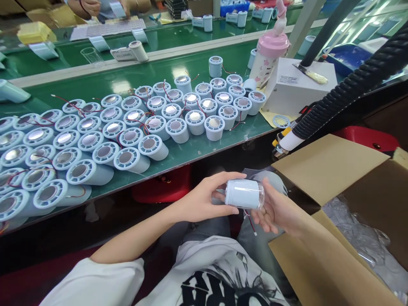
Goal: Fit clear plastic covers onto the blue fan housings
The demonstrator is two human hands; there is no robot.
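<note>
Above my lap I hold a light blue cylindrical housing [244, 194] lying on its side. The fingers and thumb of my left hand [212, 197] grip its left end. A clear plastic cover [262, 194] sits around its right end, and my right hand [274, 208] has its thumb and palm against that cover, with its fingers curled below. Thin red and black wires with a white plug [254, 233] dangle under the housing. On the bench in front stand many similar blue housings [214, 127] with round silvery discs on top, several trailing wires.
An open cardboard box [331, 170] of clear plastic covers [357, 233] is at my right. A black corrugated hose [344, 89] crosses above it. On the green bench [105, 78] stand a pink-topped bottle [269, 53] and a white device [296, 87]. A person's hands [92, 7] work across the bench.
</note>
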